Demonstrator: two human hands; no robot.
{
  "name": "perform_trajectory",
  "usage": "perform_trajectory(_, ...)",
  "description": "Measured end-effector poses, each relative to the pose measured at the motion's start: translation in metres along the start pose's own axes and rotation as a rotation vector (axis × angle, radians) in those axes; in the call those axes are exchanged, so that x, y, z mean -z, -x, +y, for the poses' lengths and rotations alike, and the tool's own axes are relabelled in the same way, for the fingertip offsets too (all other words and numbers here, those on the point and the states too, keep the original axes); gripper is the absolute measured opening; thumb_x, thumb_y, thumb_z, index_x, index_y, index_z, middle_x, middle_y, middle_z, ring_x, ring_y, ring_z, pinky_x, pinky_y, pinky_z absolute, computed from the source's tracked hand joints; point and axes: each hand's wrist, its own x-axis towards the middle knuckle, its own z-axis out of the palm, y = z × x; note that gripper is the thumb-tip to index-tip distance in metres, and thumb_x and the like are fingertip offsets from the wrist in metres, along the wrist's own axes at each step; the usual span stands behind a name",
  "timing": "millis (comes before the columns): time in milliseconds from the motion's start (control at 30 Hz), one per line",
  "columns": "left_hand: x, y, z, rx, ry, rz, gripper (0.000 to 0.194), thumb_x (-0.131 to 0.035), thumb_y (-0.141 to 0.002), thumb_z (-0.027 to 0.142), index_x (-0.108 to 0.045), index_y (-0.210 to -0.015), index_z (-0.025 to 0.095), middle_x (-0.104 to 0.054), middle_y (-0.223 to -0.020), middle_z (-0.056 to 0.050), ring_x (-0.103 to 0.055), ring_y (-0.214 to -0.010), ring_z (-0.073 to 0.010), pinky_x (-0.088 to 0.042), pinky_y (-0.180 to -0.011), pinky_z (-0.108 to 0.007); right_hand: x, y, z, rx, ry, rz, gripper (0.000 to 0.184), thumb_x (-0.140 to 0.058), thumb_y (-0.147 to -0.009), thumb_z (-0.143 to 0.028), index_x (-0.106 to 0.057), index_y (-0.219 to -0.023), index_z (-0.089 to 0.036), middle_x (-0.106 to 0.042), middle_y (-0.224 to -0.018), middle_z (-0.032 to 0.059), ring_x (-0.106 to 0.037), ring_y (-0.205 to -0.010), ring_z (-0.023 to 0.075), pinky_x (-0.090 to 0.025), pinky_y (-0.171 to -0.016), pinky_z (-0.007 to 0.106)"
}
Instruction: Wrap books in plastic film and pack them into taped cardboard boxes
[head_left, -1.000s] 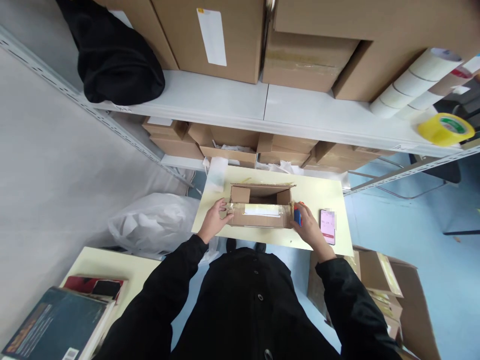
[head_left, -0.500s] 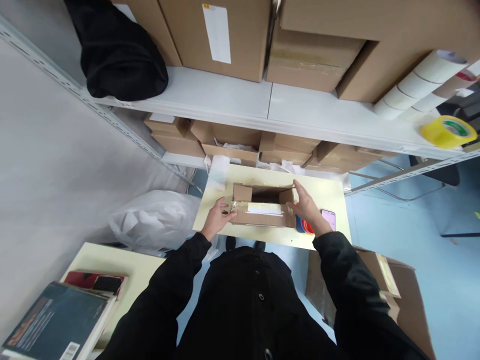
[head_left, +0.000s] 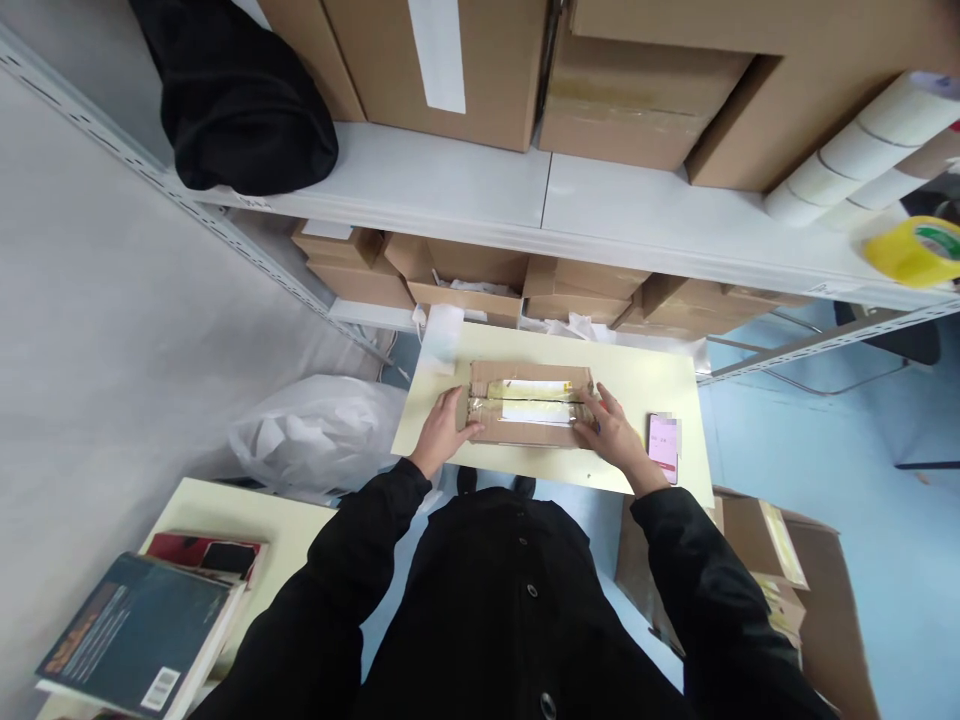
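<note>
A small cardboard box [head_left: 529,434] rests on the pale yellow table, its top flaps folded down and meeting along a thin dark seam. Clear tape and a split white-and-yellow label lie across the flaps. At the box's left end, my left hand [head_left: 444,432] holds it, thumb on the near edge and fingers up the side. My right hand [head_left: 611,432] grips the right end, fingers bent over the corner. A bit of red and blue shows around that hand; the rest of that thing is hidden. A lit phone [head_left: 663,448] lies right of my right hand.
A metal shelf [head_left: 480,190] with big cartons, white rolls and a yellow tape roll [head_left: 911,252] spans the far side. Left are a white plastic bag [head_left: 319,430] and a side table with books [head_left: 142,625]. An open carton [head_left: 817,580] stands at lower right.
The box's open top has been closed, its flaps now lying flat. Both hands have come in against the ends of the box. The view has shifted slightly.
</note>
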Motion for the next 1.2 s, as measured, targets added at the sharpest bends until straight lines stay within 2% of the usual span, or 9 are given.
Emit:
perform_trajectory(200, 0.004, -0.006, 0.02, -0.146, -0.117, -0.091, 0.07, -0.061, -0.083, 0.039, -0.032, -0.143, 0.018, -0.025, -0.153, -0.018, -0.024, -0.141, -0.0319, -0.029, -0.111, -0.047, 0.004, 0.003, -0.002, -0.017, -0.028, -0.007, 0.052, -0.044, -0.091, -0.036, -0.041, -0.141, -0.022, -0.036, -0.148, 0.015, -0.041, -0.132, 0.0325, -0.047, -0.097, 0.052)
perform_trajectory(400, 0.0, -0.013, 0.043, -0.324, -0.259, -0.252, 0.061, -0.058, -0.085, 0.034, -0.038, -0.142, 0.024, -0.029, -0.153, -0.011, -0.015, -0.144, -0.0311, -0.018, -0.114, -0.051, -0.004, 0.0, 0.001, -0.009, -0.065, 0.018, 0.05, -0.043, -0.091, -0.034, -0.043, -0.139, -0.021, -0.038, -0.147, 0.0151, -0.041, -0.132, 0.0304, -0.042, -0.103, 0.051)
perform_trajectory(500, -0.005, -0.015, 0.043, -0.297, -0.295, -0.274, 0.065, -0.059, -0.084, 0.034, -0.035, -0.144, 0.024, -0.03, -0.153, -0.011, -0.018, -0.143, -0.0317, -0.015, -0.113, -0.053, -0.006, 0.0, 0.001, -0.026, -0.102, -0.017, 0.052, -0.044, -0.091, -0.037, -0.042, -0.14, -0.022, -0.035, -0.148, 0.015, -0.039, -0.134, 0.0303, -0.04, -0.105, 0.05)
perform_trajectory(600, -0.008, -0.017, 0.039, -0.249, -0.314, -0.293, 0.067, -0.057, -0.085, 0.035, -0.031, -0.146, 0.024, -0.029, -0.153, -0.01, -0.02, -0.143, -0.0316, -0.019, -0.112, -0.052, 0.002, 0.001, 0.014, -0.043, -0.172, -0.019, 0.055, -0.046, -0.09, -0.043, -0.043, -0.14, -0.022, -0.034, -0.15, 0.0145, -0.035, -0.137, 0.0296, -0.039, -0.105, 0.049)
perform_trajectory(700, -0.009, -0.019, 0.037, -0.245, -0.315, -0.31, 0.067, -0.057, -0.086, 0.037, -0.03, -0.146, 0.026, -0.029, -0.153, -0.009, -0.02, -0.143, -0.0314, -0.022, -0.112, -0.051, 0.013, 0.009, 0.043, -0.199, -0.242, 0.136, 0.054, -0.041, -0.09, -0.047, -0.047, -0.136, -0.018, -0.044, -0.142, 0.0171, -0.047, -0.128, 0.0279, -0.046, -0.097, 0.046)
perform_trajectory(800, -0.009, -0.019, 0.037, -0.24, -0.301, -0.314, 0.066, -0.056, -0.086, 0.038, -0.03, -0.146, 0.027, -0.03, -0.153, -0.009, -0.021, -0.143, -0.0319, -0.022, -0.111, -0.051, 0.015, 0.026, 0.07, -0.416, -0.196, 0.249, 0.048, -0.04, -0.09, -0.043, -0.057, -0.124, -0.013, -0.063, -0.118, 0.0183, -0.064, -0.1, 0.0254, -0.053, -0.082, 0.041)
perform_trajectory(900, -0.01, -0.019, 0.038, -0.234, -0.297, -0.301, 0.066, -0.055, -0.087, 0.04, -0.03, -0.146, 0.028, -0.031, -0.153, -0.009, -0.021, -0.142, -0.0319, -0.021, -0.112, -0.05, -0.001, 0.044, 0.079, -0.478, -0.06, 0.087, 0.036, -0.045, -0.087, -0.039, -0.064, -0.106, -0.015, -0.069, -0.098, 0.0139, -0.067, -0.082, 0.0236, -0.052, -0.073, 0.037)
perform_trajectory(1000, -0.011, -0.017, 0.038, -0.244, -0.331, -0.285, 0.066, -0.054, -0.087, 0.042, -0.03, -0.146, 0.026, -0.031, -0.153, -0.01, -0.02, -0.143, -0.0323, -0.019, -0.112, -0.05, -0.027, 0.05, 0.072, -0.526, 0.084, -0.126, 0.029, -0.051, -0.086, -0.038, -0.063, -0.098, -0.015, -0.068, -0.096, 0.0147, -0.067, -0.083, 0.0258, -0.049, -0.069, 0.035)
perform_trajectory(1200, -0.011, -0.013, 0.043, -0.278, -0.405, -0.247, 0.067, -0.052, -0.088, 0.041, -0.029, -0.147, 0.02, -0.03, -0.152, -0.014, -0.023, -0.141, -0.0337, -0.025, -0.11, -0.048, -0.059, 0.035, 0.061, -0.723, 0.215, -0.296, 0.038, -0.052, -0.087, -0.044, -0.057, -0.107, -0.011, -0.066, -0.096, 0.0154, -0.064, -0.095, 0.0285, -0.039, -0.088, 0.043)
